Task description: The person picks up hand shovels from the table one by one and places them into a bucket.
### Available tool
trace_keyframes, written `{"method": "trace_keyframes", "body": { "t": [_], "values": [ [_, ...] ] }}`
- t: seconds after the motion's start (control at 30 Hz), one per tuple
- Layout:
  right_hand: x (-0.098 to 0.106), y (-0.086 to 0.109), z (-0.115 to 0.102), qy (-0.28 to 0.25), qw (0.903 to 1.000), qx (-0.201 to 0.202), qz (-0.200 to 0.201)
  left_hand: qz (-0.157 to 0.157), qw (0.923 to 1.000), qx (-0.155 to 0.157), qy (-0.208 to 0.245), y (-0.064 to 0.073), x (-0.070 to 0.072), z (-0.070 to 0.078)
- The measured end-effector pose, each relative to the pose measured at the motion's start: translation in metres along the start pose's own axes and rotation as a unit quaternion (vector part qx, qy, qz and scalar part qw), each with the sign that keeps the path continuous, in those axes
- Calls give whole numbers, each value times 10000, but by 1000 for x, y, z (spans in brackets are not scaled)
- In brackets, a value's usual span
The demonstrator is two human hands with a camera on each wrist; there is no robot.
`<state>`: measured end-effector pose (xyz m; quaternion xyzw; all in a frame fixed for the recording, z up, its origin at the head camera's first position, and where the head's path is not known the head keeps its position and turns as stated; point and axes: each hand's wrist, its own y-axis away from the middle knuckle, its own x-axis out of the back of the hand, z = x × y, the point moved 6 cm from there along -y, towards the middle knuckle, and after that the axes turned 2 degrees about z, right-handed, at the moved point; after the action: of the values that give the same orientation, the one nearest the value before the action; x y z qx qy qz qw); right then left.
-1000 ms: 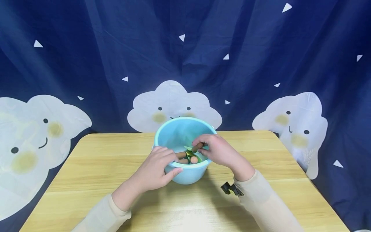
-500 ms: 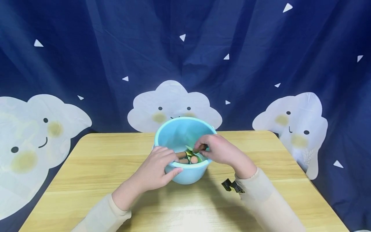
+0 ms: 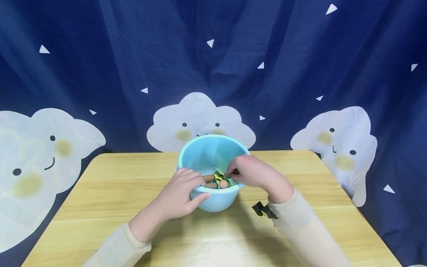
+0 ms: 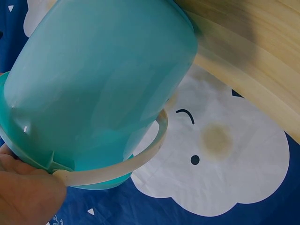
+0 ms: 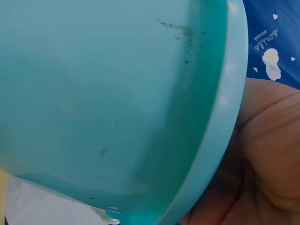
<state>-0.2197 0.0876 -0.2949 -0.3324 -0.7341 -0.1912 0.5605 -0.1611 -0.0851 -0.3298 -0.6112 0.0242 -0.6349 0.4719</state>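
Note:
A light-blue bucket (image 3: pixel 215 202) stands on the table. My left hand (image 3: pixel 180 193) grips its near-left rim, fingers over the edge and thumb outside. Several small tools with brown wooden handles (image 3: pixel 208 178) lie inside, with green and yellow parts; one round handle end (image 3: pixel 223 184) points towards me. Reaching over the right rim, my right hand (image 3: pixel 255 172) holds a brown handle (image 3: pixel 235 171) between thumb and fingers, mostly covered by the hand. The tool heads are too hidden to name. In the right wrist view, the bucket wall (image 5: pixel 108 93) blocks sight of the fingertips.
Beneath the bucket is a light wooden table (image 3: pixel 116 193) with rounded far corners. A dark-blue curtain (image 3: pixel 213 66) with white clouds hangs behind it. The bucket's pale carrying handle (image 4: pixel 112 171) hangs along its outside. A black device (image 3: pixel 264 210) sits at my right sleeve.
My right hand has moved slightly lower and to the right in the bucket, and the brown handle is now more hidden in its fingers. The left hand and bucket have stayed put.

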Motion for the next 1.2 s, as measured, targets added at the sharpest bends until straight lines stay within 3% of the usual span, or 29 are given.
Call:
{"method": "trace_keyframes", "body": {
  "t": [0.27, 0.6, 0.93, 1.2],
  "values": [
    [-3, 1, -2, 127, 9993, -75, -355, 18, 10000, -57, 52, -1, 0, 1],
    [-1, 5, -5, 83, 9999, -34, -131, 41, 10000, -65, -35, -1, 0, 1],
    [5, 16, -7, -91, 9978, 321, 581, -49, 10000, 73, -4, 0, 0, -1],
    [12, 38, -12, -112, 9900, 529, 1306, -32, 10000, 47, 7, -1, 0, -1]
  ]
}}
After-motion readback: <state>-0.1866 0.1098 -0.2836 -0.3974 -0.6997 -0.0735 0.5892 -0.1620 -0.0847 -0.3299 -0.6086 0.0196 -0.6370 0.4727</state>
